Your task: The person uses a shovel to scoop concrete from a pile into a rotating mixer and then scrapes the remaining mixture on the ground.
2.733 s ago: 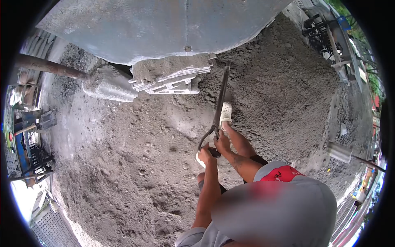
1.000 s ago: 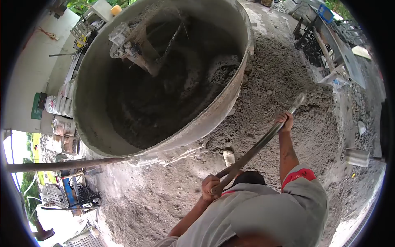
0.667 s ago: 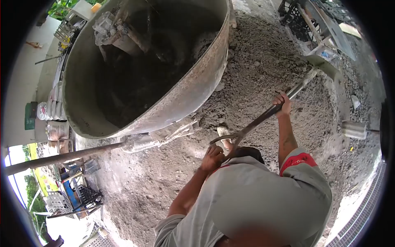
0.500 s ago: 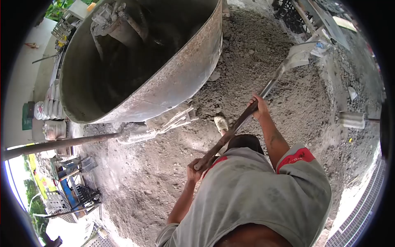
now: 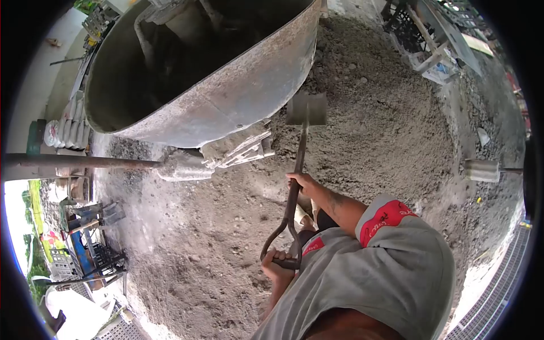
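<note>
A long shovel [image 5: 301, 150] is held in both fists, its wide flat blade [image 5: 306, 109] over the grey sandy heap near the metal mixing drum [image 5: 226, 96]. My left hand [image 5: 277, 265] is closed around the crossbar of the shovel's loop handle, low and close to my body. Farther up, my right hand [image 5: 302, 181] wraps the shaft just above where the handle splits. The blade looks coated in grey dust, with its tip pointing away from me. Inside the drum, metal mixing arms [image 5: 144, 42] reach down into shadow.
Left of the drum, a second shovel [image 5: 184, 164] has its wooden handle running to the left. A broken dusty bag [image 5: 238, 146] lies beneath the drum's edge. Another shovel blade [image 5: 481, 170] stands at right. Crates and boards [image 5: 93, 249] pile up at left; a grating [image 5: 493, 289] edges the right.
The shovel has swung left, its blade going from the heap's far right to beside the drum. Both hands moved with it, keeping their grip, and the loop handle has turned into view.
</note>
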### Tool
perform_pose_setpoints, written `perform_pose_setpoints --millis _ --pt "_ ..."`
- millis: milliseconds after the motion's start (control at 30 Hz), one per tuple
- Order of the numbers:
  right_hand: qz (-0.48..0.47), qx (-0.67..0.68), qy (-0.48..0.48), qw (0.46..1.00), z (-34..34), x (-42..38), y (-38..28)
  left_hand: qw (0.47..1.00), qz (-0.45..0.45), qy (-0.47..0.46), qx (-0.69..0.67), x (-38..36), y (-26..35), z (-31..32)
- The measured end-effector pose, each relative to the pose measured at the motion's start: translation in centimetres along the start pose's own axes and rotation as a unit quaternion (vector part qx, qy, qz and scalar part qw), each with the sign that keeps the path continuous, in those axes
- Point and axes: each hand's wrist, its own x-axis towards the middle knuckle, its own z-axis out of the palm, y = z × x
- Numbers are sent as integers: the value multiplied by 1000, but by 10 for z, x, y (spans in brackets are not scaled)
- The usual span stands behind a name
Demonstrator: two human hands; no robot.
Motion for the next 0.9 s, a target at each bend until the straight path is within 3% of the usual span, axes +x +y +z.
perform_pose_setpoints --millis 67,100,133,167,200,233,267,333,367,467,533,600,667,700,733,767,800,900 --pt "-50 12 -28 998 2 -4 -36 998 -1 -54 -45 48 -29 80" --pt "-32 -83 -58 994 5 -33 -63 997 51 -64 -7 102 -58 120" --pt "-6 -174 -86 981 4 -50 -77 984 156 13 90 140 -79 162" --pt "-13 -164 -83 983 -1 -42 -88 993 87 -67 -42 159 -86 194" --pt "-24 -158 -79 984 -5 -35 -107 991 107 -69 -38 111 -63 221" --pt "-43 -226 -46 972 1 -39 -120 980 39 -151 -121 116 -58 231" --pt "-37 -231 -47 971 10 -43 -117 981 41 -144 -126 118 -57 228" --pt "12 -129 5 992 29 -44 -132 983 55 -140 -105 114 -41 245" --pt "5 -135 2 991 34 -43 -139 967 13 -209 -147 121 -36 247" --pt "-61 -72 -19 995 33 -38 -140 965 -36 -207 -159 113 -30 259" --pt "-80 -182 -41 979 21 -21 -150 956 -35 -221 -191 114 -34 265" --pt "-44 -169 -30 984 14 18 -172 949 -26 -232 -213 151 -49 292" --pt "-14 -181 -56 982 -12 96 -205 974 68 -197 -93 204 -75 330" --pt "-25 -197 -66 978 -24 128 -217 964 64 -238 -101 211 -75 360" --pt "-20 -207 -80 975 -45 163 -214 951 38 -273 -143 215 -77 348" --pt "-34 -152 -62 986 -29 127 -189 945 12 -273 -179 222 -84 301" --pt "-51 -102 -41 993 -4 82 -172 959 13 -258 -117 228 -79 290" --pt "-50 -92 -60 993 10 45 -181 958 5 -266 -110 191 -64 299"
